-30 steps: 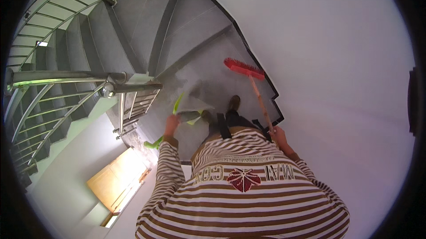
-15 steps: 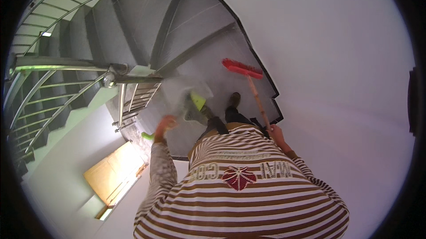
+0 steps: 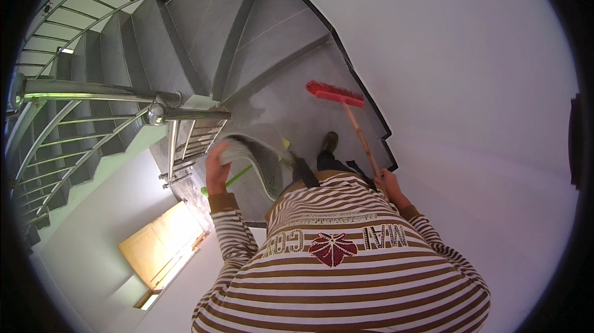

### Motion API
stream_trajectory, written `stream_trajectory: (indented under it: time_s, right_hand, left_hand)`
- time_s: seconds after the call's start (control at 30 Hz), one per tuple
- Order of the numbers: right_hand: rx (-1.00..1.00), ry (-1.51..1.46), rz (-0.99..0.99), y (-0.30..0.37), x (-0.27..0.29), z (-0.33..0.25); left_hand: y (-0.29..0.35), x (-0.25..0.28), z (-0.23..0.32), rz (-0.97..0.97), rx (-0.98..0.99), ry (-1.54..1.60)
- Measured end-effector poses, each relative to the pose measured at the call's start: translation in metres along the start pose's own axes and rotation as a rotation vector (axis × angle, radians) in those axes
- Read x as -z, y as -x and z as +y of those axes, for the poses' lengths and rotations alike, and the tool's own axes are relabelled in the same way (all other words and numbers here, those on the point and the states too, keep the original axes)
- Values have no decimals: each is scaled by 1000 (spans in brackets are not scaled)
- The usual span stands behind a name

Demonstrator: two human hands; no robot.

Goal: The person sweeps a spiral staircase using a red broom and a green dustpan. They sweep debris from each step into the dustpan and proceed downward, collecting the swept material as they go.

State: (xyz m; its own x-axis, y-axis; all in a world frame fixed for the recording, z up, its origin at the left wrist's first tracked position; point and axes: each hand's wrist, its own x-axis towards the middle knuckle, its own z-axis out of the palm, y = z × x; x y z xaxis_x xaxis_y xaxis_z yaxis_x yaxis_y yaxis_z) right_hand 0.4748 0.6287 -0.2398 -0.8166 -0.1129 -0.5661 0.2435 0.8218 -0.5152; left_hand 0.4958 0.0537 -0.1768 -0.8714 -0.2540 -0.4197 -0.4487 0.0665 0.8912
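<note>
My left hand (image 3: pixel 216 169) is closed on the edge of a grey mat (image 3: pixel 263 157), which curls up from the floor. The mat shows a dark speckled face and a paler side. A green stick-like handle (image 3: pixel 238 176) passes behind the mat near my left wrist, its other end hidden. A small yellow-green piece (image 3: pixel 286 143) shows at the mat's far edge; I cannot tell whether it belongs to the handle. My right hand (image 3: pixel 387 186) grips the wooden handle of a red broom (image 3: pixel 339 95), whose bristle head rests on the floor close to the wall.
Grey stairs (image 3: pixel 161 55) curve away to the far left, beside a metal railing (image 3: pixel 93 90). A white wall (image 3: pixel 445 85) with black skirting runs along the right. One shoe (image 3: pixel 330 141) stands on the landing. A lit wooden door (image 3: pixel 164 237) appears at the lower left.
The mat, blurred earlier, now shows clearly, curled up in my left hand. My left hand has moved slightly left. The yellow-green piece is now mostly covered. The broom has barely shifted.
</note>
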Motion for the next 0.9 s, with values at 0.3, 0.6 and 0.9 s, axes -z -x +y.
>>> stream_trajectory:
  time_s: [0.3,0.6,0.9]
  right_hand:
    - [156,192,-139,-43,7,-21]
    - [157,-73,-210,-32,22,-84]
    - [103,150,-356,-61,-9,-32]
  left_hand:
    - [-1,14,-157,-204,-113,-1184]
    - [77,24,-218,-52,-208,-967]
    - [81,15,-116,209,278,-790]
